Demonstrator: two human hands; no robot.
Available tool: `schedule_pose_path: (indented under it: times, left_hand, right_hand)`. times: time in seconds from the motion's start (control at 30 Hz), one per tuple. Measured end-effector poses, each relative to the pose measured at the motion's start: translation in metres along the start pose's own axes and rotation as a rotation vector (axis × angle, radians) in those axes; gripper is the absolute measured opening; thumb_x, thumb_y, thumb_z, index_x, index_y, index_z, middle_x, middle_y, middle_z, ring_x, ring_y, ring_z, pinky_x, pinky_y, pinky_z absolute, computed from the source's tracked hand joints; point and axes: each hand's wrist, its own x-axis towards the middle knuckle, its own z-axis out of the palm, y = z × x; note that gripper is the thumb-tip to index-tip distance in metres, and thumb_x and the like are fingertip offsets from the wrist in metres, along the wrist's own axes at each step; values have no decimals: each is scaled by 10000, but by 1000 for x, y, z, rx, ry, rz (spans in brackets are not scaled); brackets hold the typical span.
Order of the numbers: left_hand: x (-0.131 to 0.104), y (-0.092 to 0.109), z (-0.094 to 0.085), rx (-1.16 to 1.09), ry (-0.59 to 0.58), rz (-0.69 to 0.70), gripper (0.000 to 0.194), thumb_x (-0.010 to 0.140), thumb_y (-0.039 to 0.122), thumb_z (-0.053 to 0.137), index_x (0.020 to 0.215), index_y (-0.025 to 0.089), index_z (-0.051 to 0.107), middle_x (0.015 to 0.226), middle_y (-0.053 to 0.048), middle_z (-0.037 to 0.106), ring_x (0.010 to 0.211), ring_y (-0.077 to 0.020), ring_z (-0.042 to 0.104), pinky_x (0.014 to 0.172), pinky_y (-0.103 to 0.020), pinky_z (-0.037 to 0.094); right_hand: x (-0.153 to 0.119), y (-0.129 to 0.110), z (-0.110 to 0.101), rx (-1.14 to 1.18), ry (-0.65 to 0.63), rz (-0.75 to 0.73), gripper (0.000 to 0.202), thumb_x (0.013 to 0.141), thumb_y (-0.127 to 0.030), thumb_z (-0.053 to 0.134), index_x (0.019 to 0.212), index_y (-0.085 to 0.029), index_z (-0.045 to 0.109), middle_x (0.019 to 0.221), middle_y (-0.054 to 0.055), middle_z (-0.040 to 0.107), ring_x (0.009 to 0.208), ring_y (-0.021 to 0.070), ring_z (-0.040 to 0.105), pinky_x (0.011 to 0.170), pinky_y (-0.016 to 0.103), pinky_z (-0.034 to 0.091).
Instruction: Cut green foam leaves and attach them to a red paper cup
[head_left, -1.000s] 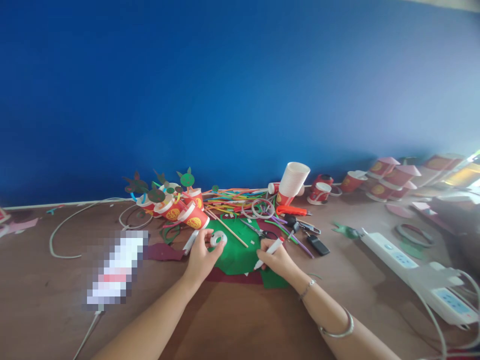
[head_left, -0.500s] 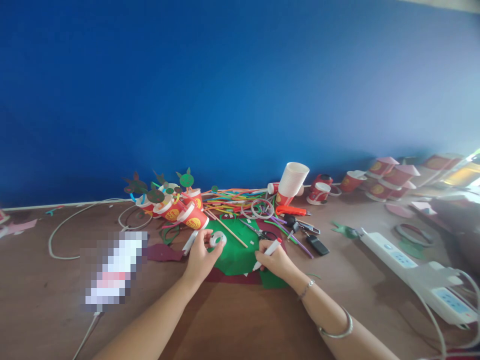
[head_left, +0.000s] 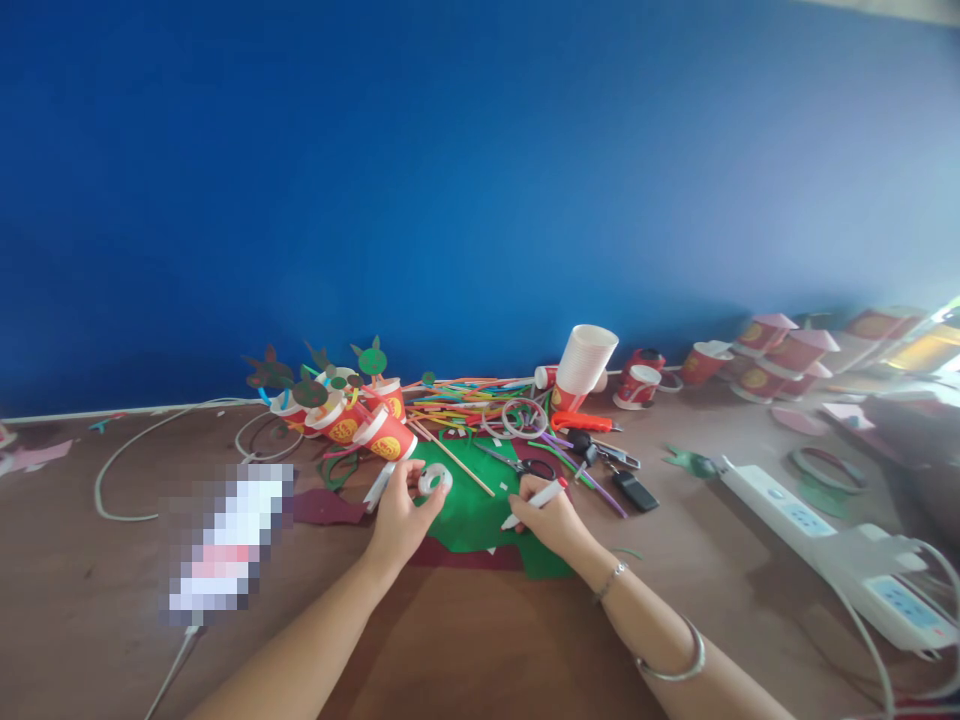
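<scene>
Green paper (head_left: 466,520) lies on the table in front of me, over a dark red sheet (head_left: 465,556). My left hand (head_left: 405,505) grips a white tape roll (head_left: 435,480) between thumb and fingers, at the paper's left side. In my right hand (head_left: 549,512) is a white marker with a red end (head_left: 553,492), its tip pointing down-left at the green paper; I cannot tell whether it touches. Scissors (head_left: 517,461) with dark handles lie just beyond the right hand. A thin wooden stick (head_left: 465,466) rests across the paper between both hands.
Red paper cups (head_left: 386,436) with green paper cutouts stand at back left. Colourful straws (head_left: 457,400) lie against the wall near a tall cup stack (head_left: 585,365). A red-orange cutter (head_left: 582,422) and keys (head_left: 634,488) sit right. Farther right is a power strip (head_left: 780,510); a phone (head_left: 232,540) lies left.
The marker in my right hand has shifted slightly left and its tip has risen a little, tilting flatter. My left hand keeps its place with the tape roll.
</scene>
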Motion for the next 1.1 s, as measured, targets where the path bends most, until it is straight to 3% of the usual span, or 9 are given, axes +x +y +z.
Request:
schedule_pose_path:
  times: [0.5,1.1]
  left_hand:
    - [0,-2,0,9,4,0,385,688,377,662,975,168,514,892,-51,589,796,-173,618,695,-317,536]
    - [0,0,0,-10,16,10,373,680,369,665,960,170,522,869,-46,601,793,-175,623,687,-317,540]
  right_hand:
    - [1,-1,-1,-53,81,-18,266,746,-325,527,542,-214,398,471,-16,576,449,112,479,447,208,336]
    - [4,5,-2,6,60,26,149,620,-204,483,513,-216,380,392,-54,492,393,109,497,380,182,300]
